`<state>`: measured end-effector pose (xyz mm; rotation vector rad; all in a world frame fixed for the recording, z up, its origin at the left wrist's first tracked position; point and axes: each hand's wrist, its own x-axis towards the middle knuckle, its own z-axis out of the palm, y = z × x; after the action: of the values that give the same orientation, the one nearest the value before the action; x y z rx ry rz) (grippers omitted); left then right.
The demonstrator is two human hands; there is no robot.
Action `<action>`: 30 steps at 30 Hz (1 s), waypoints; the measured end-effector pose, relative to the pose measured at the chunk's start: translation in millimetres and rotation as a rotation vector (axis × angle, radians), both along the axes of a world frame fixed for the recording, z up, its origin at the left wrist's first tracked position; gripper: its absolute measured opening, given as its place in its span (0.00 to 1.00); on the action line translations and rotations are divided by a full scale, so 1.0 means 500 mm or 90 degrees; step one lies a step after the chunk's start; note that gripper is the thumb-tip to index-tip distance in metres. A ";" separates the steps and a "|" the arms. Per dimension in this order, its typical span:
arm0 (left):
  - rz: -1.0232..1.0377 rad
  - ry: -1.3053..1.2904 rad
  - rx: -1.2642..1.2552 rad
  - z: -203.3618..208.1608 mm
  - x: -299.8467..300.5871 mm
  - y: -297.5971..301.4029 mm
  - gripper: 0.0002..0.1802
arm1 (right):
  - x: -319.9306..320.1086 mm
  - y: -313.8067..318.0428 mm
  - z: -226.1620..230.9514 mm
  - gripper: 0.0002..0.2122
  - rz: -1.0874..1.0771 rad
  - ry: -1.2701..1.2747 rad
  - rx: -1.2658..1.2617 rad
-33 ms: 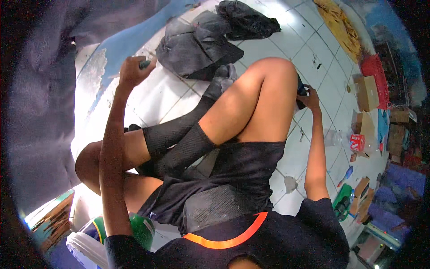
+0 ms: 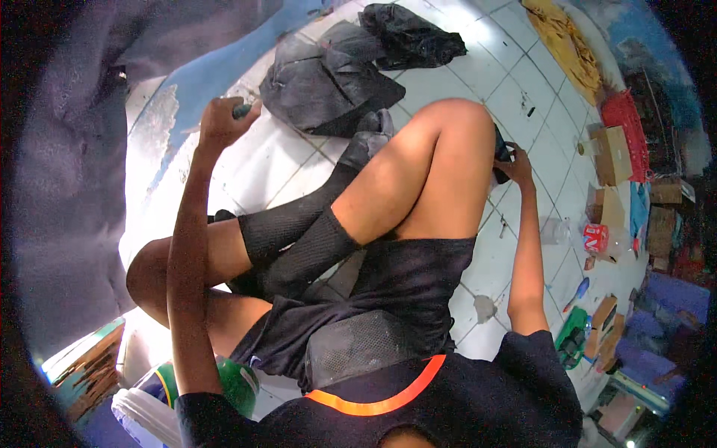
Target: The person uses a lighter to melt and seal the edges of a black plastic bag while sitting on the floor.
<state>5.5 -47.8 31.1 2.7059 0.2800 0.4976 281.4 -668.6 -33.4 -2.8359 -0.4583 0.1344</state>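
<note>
Raised at the upper left, my left hand (image 2: 222,123) is closed round a small dark rounded thing (image 2: 241,111); only its end shows at the thumb. Past my bent knee, my right hand (image 2: 515,166) is curled round a dark object (image 2: 500,151), most of which is hidden by the leg, so its kind is unclear. Nearest to my left hand lies a crumpled black sheet (image 2: 328,86) on the tiles, with another black bundle (image 2: 411,37) behind it.
My crossed legs fill the middle above the white tiled floor (image 2: 478,216). A clear bottle with a red label (image 2: 596,238), an open cardboard box (image 2: 612,155) and a green tray (image 2: 573,337) line the right side. A white-lidded tub (image 2: 142,414) stands lower left.
</note>
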 end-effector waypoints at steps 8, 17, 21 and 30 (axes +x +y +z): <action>-0.021 -0.004 0.028 -0.003 0.011 -0.011 0.28 | 0.022 -0.025 -0.012 0.43 -0.014 0.058 0.004; 0.006 -0.012 0.020 0.030 0.000 -0.018 0.28 | -0.004 0.018 0.005 0.49 -0.034 -0.043 0.017; -0.045 -0.041 0.000 0.047 0.003 -0.036 0.26 | 0.025 0.082 0.073 0.39 -0.124 -0.070 0.150; -0.173 -0.154 0.087 0.116 0.024 -0.103 0.23 | 0.037 0.445 0.433 0.15 0.074 0.040 0.515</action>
<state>17.4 -99.5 89.0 2.7171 -0.1917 0.7759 300.0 -446.0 183.1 -2.0098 -0.5164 0.0432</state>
